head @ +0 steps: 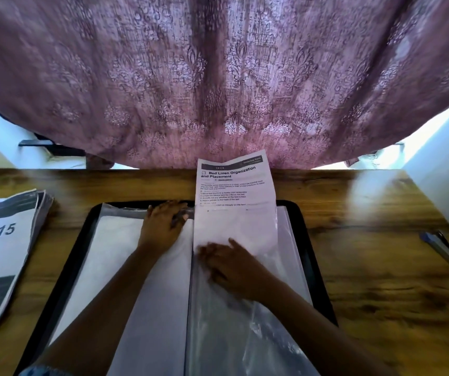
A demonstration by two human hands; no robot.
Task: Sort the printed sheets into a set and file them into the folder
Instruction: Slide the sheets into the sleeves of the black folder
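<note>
- Worktop [380,294]: brown wood grain. An open black folder [316,267] lies flat at the middle of the near edge, its spine running from the near edge towards the far edge.
- Folder, right-hand page: a clear plastic sleeve [245,337] lies on top, glossy and wrinkled at its near end.
- Right hand [235,267]: flat on the sleeve just right of the spine, fingers straight and spread, pressing down over the lower part of the printed sheet. It grips nothing.
- Left hand [162,226]: rests on the far end of the left-hand page, with its fingertips at the sheet's left edge by the spine. The area is blurred, so it cannot be told whether the fingers pinch the sleeve's mouth or only lie on it.
- Printed sheet [235,183]: headed "Bed Linen Organization and Placement". Its near half is inside the sleeve, and its far half sticks out past the folder's far rim towards the far edge of the worktop.
- Stack of printed sheets [3,240]: at the left edge, apart from the folder.
- Pens [440,246]: at the right edge, well apart from the folder.
- Curtain [217,77]: mauve and patterned, hanging beyond the far edge.
</note>
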